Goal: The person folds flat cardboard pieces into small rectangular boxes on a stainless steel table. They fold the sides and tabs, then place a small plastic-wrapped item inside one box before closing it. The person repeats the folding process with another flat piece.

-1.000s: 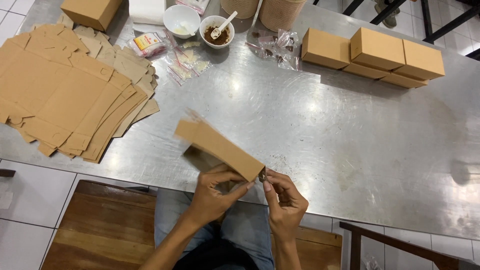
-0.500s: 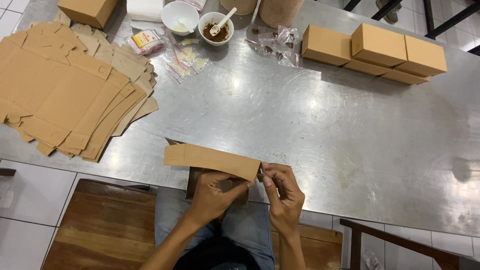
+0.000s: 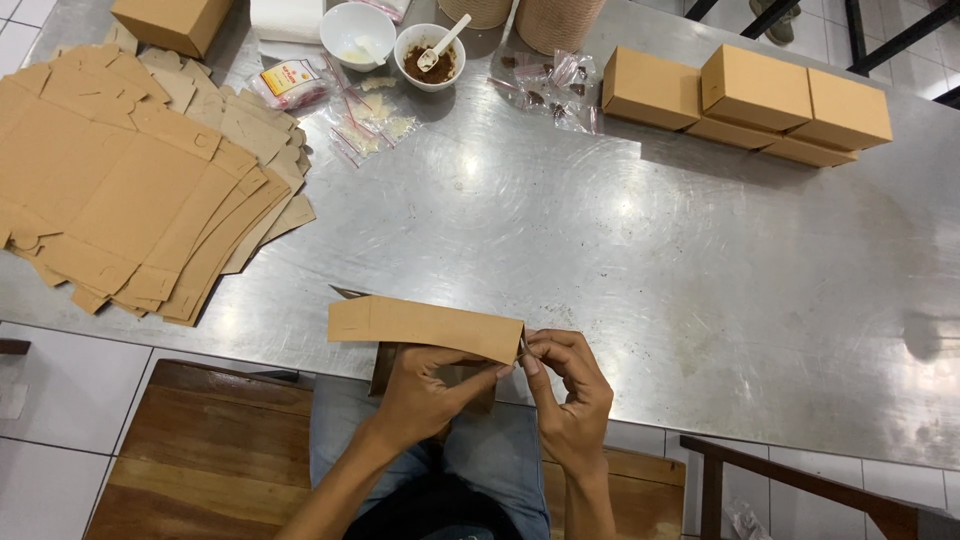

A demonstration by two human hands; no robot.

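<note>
A partly folded brown cardboard box is held over the near edge of the steel table, its long panel facing up. My left hand grips it from beneath, thumb reaching toward the right end. My right hand pinches the box's right end flap with its fingertips. Both hands sit just in front of my lap.
A stack of flat cardboard blanks lies at the left. Several finished brown boxes stand at the back right. Two white bowls, one with brown powder and a spoon, and small plastic bags sit at the back. Another box is far left.
The box has swung from a tilted pose to lying nearly level and has come lower, toward the table edge. Both hands stayed at its right end.
</note>
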